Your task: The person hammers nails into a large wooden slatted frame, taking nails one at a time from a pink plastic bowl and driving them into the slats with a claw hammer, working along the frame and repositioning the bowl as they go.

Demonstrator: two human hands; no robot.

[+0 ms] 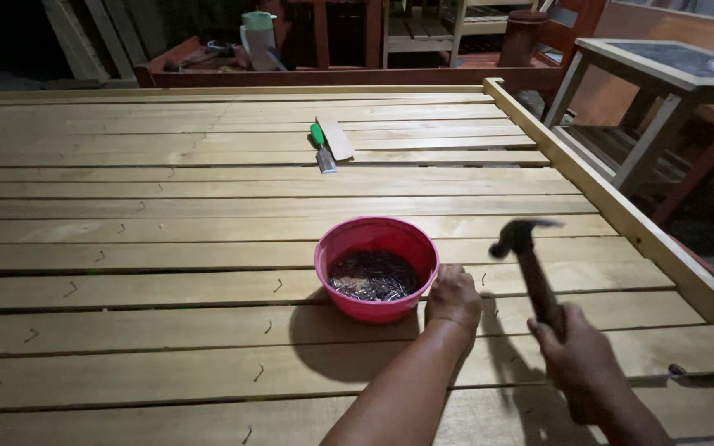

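The right hand (578,357) is clenched around the handle of a hammer (530,268), whose dark, blurred head is raised above the boards, tilted up and to the left. The left hand (454,299) rests on the slatted wooden platform (167,206) with its fingers curled down against a slat; whether it pinches anything under the fingertips cannot be told. It sits just beside a pink plastic bowl (376,239), touching or nearly touching the bowl's right side. The bowl holds a heap of dark nails (372,277) and stands on the slats toward the near right part of the platform, casting a shadow to its near left.

Farther out, close to the far edge of the platform, lie a chisel with a green handle (321,149) and, just to its right, a flat piece of wood (336,137). Short pencil marks dot the slats on the left. Beyond the platform's right edge rail stands a wooden table frame (646,107).
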